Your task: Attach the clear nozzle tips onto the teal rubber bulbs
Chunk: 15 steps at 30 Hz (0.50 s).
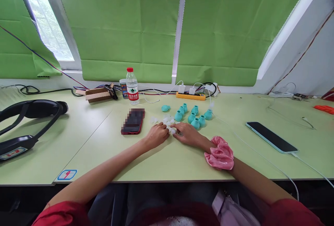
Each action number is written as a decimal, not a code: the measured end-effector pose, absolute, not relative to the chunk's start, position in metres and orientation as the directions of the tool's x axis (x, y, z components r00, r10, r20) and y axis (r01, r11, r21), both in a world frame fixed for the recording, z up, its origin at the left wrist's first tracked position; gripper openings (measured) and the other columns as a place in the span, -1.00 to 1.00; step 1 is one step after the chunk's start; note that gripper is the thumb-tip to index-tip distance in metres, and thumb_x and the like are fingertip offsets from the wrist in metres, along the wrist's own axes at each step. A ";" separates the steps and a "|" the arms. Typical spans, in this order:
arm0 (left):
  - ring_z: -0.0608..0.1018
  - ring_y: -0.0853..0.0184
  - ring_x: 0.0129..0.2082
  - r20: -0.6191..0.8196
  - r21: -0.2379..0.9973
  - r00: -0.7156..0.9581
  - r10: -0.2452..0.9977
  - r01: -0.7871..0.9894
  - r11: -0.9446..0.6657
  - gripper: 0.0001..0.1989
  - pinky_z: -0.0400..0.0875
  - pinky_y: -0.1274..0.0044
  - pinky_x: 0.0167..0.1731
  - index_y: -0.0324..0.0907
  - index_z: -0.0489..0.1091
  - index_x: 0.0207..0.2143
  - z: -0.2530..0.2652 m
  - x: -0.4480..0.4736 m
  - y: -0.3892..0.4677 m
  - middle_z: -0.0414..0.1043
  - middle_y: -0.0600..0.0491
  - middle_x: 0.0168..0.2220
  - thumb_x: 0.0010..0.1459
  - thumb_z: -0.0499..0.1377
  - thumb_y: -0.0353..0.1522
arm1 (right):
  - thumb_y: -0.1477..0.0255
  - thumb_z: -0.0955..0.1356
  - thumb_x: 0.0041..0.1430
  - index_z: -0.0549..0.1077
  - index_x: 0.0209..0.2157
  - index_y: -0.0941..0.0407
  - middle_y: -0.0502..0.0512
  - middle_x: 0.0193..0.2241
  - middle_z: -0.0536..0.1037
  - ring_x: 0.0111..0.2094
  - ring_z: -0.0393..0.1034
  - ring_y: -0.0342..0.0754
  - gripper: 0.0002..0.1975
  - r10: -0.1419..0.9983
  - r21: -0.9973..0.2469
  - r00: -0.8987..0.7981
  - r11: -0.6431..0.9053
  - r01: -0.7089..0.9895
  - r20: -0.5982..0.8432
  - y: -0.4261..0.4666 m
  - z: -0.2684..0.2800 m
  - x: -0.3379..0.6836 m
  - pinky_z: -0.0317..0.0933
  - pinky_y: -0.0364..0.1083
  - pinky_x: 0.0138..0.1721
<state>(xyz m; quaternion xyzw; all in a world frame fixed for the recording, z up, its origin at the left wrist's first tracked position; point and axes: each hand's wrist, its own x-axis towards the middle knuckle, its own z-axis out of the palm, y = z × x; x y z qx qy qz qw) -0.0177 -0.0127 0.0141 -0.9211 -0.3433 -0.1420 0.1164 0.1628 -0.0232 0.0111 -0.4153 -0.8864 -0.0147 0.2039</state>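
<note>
Near the middle of the table my left hand rests with its fingers curled in; whatever they hold is hidden. Facing it, my right hand, a pink scrunchie on its wrist, has thumb and forefinger bent around a small white piece. That piece sits between the fingertips of both hands. Just beyond lie several loose translucent white pieces. Behind my right hand stand several small turquoise pots with narrow open necks. One turquoise piece lies on its side, apart from them.
A red-edged phone lies left of my hands, another phone with a cable at right. Behind stand a water bottle, a cup, an open cardboard box and a yellow power strip. A black headset is far left.
</note>
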 end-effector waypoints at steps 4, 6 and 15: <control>0.41 0.37 -0.49 0.350 0.035 0.678 0.646 0.680 -0.733 -0.83 0.18 0.58 -0.53 -0.21 0.40 -0.45 0.011 -0.023 -0.008 0.41 0.03 -0.49 0.01 0.01 -0.43 | 0.40 0.24 -0.04 0.28 -0.12 0.14 0.08 -0.41 0.39 -0.32 0.24 -0.05 -0.62 0.732 -0.076 -0.565 0.634 0.770 0.381 -0.024 0.018 0.166 0.10 -0.10 -0.31; 0.42 0.39 -0.50 0.378 0.108 0.660 0.649 0.665 -0.739 -0.84 0.19 0.60 -0.52 -0.20 0.40 -0.46 0.008 -0.024 -0.006 0.42 0.05 -0.49 -0.01 0.02 -0.45 | 0.42 0.25 -0.11 0.30 -0.18 0.17 0.11 -0.39 0.38 -0.30 0.22 -0.04 -0.64 0.735 -0.024 -0.561 0.614 0.789 0.381 -0.025 0.025 0.168 0.09 -0.11 -0.31; 0.40 0.42 -0.56 0.410 0.183 0.643 0.647 0.637 -0.749 -0.87 0.20 0.63 -0.54 -0.22 0.39 -0.51 0.014 -0.022 -0.012 0.40 0.07 -0.55 -0.11 0.04 -0.47 | 0.39 0.23 -0.16 0.34 -0.36 0.16 0.12 -0.39 0.38 -0.43 0.24 -0.06 -0.75 0.809 0.214 -0.549 0.510 0.833 0.209 -0.037 0.045 0.173 -0.06 -0.15 -0.51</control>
